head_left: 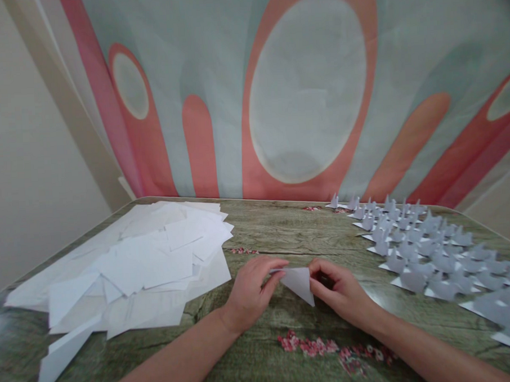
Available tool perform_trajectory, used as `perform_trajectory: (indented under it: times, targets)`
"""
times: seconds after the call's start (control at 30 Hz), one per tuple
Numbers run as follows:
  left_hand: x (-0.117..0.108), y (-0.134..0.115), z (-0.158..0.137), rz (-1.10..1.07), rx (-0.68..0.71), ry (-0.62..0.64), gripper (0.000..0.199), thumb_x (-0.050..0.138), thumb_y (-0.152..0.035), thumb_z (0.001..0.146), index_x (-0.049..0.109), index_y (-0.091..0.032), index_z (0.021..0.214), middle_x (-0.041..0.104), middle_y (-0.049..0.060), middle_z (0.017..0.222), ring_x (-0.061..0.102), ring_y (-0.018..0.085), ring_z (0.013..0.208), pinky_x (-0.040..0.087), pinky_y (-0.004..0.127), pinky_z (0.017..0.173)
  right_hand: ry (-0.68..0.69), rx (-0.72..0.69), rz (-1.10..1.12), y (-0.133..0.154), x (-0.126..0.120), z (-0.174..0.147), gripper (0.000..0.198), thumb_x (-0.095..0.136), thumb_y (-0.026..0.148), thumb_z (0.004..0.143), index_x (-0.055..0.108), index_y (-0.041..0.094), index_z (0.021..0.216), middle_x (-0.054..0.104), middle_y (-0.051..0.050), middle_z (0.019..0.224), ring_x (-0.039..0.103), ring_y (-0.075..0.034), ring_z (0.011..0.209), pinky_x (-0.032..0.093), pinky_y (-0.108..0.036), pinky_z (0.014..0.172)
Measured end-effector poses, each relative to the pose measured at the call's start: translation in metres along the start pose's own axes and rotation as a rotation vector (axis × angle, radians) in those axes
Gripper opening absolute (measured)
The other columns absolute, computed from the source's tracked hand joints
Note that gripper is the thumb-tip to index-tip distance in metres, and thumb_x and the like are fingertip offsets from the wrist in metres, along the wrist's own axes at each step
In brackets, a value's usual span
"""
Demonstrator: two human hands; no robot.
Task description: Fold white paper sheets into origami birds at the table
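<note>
Between my two hands is a small folded white paper [299,285], shaped like a triangle with one point hanging down. My left hand [253,287] pinches its upper left corner between thumb and fingers. At its right edge, the thumb and forefinger of my right hand [337,289] close on the paper near the upper corner. Both hands are just above the wood-patterned table [228,350]. The underside of the paper and some of my fingertips are hidden.
A wide pile of loose white paper sheets [144,263] covers the table's left side. Several rows of folded white paper figures [413,246] stand at the right. Behind the table hangs a printed cloth [310,93] in pink and grey-green. Pink flower prints mark the tabletop.
</note>
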State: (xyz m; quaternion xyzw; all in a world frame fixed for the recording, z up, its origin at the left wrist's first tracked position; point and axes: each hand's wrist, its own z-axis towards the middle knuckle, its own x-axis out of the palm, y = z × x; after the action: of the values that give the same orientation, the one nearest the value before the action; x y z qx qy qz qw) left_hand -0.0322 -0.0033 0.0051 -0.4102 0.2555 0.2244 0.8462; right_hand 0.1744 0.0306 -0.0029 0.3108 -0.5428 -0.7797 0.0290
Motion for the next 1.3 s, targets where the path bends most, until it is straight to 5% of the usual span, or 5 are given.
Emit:
perform_trajectory:
  times: [0.27, 0.57, 0.77, 0.97, 1.3]
  targets:
    - [-0.004, -0.009, 0.003, 0.110, 0.140, 0.067, 0.052, 0.065, -0.045, 0.074, 0.050, -0.023, 0.118, 0.057, 0.007, 0.112, 0.047, 0.023, 0.109, 0.032, 0.039, 0.097, -0.064, -0.038, -0.043, -0.001, 0.006, 0.000, 0.013, 0.051, 0.024, 0.081, 0.047, 0.019, 0.093, 0.052, 0.001, 0.071, 0.049, -0.012, 0.063, 0.040, -0.023, 0.058]
    - [-0.005, -0.010, 0.002, 0.202, 0.223, 0.241, 0.015, 0.054, -0.031, 0.085, 0.064, -0.024, 0.094, 0.061, 0.003, 0.085, 0.052, 0.017, 0.085, 0.037, 0.033, 0.082, -0.156, -0.022, -0.059, -0.005, 0.003, 0.004, 0.032, 0.049, 0.025, 0.085, 0.040, 0.018, 0.114, 0.044, 0.004, 0.066, 0.048, -0.013, 0.061, 0.040, -0.024, 0.058]
    - [-0.003, -0.005, 0.002, 0.227, 0.226, 0.301, 0.015, 0.050, -0.021, 0.087, 0.063, -0.021, 0.092, 0.064, 0.003, 0.091, 0.056, 0.016, 0.085, 0.041, 0.029, 0.078, -0.163, -0.047, -0.155, -0.008, 0.002, 0.004, 0.030, 0.046, 0.025, 0.085, 0.049, 0.018, 0.114, 0.046, 0.003, 0.065, 0.047, -0.012, 0.058, 0.040, -0.023, 0.056]
    - [0.000, 0.000, 0.000, 0.226, 0.230, 0.306, 0.015, 0.049, -0.016, 0.086, 0.063, -0.020, 0.090, 0.067, 0.002, 0.095, 0.060, 0.015, 0.090, 0.044, 0.029, 0.085, -0.133, -0.066, -0.311, -0.017, -0.006, 0.006, 0.023, 0.045, 0.022, 0.083, 0.064, 0.019, 0.096, 0.064, -0.003, 0.080, 0.057, -0.016, 0.069, 0.044, -0.027, 0.064]
    - [0.002, 0.000, -0.002, 0.278, 0.158, 0.311, 0.013, 0.050, -0.013, 0.080, 0.061, -0.019, 0.085, 0.068, 0.003, 0.097, 0.062, 0.016, 0.088, 0.047, 0.029, 0.083, -0.063, -0.034, -0.406, -0.023, -0.013, 0.009, 0.024, 0.048, 0.017, 0.079, 0.067, 0.020, 0.091, 0.067, -0.004, 0.083, 0.060, -0.019, 0.074, 0.045, -0.030, 0.069]
